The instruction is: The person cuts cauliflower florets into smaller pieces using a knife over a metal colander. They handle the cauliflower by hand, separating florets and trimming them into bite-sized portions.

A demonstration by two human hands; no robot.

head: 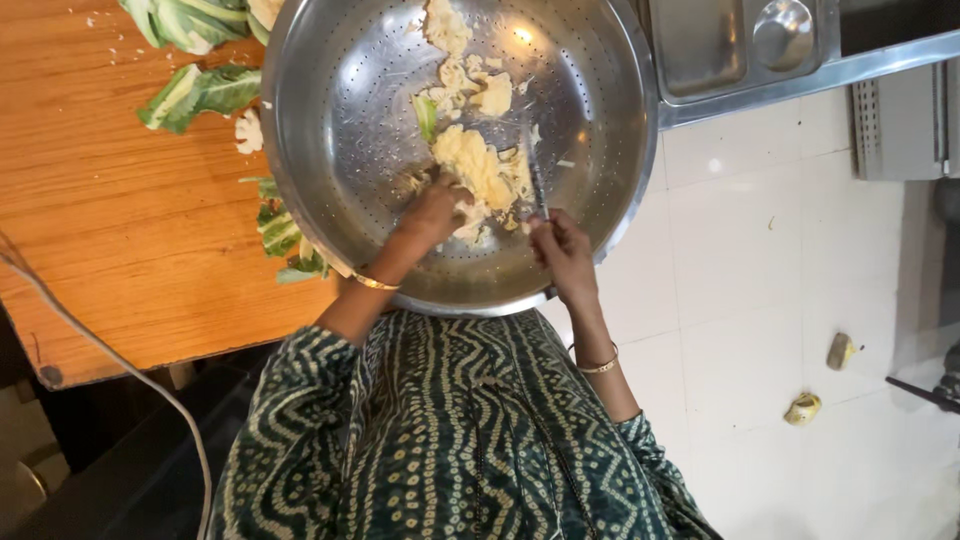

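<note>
Head view looks down on a wooden table (120, 230), and the big perforated steel bowl (340, 130) overhangs its edge toward the tiled floor. Inside the bowl lies a heap of cauliflower pieces (480, 165), near its middle. Beside the bowl's far rim, green leaves (195, 95) rest on the table. Within the bowl, the left hand (432, 212) grips a floret, while the right hand (562, 248) is closed around a knife (537, 180).
</note>
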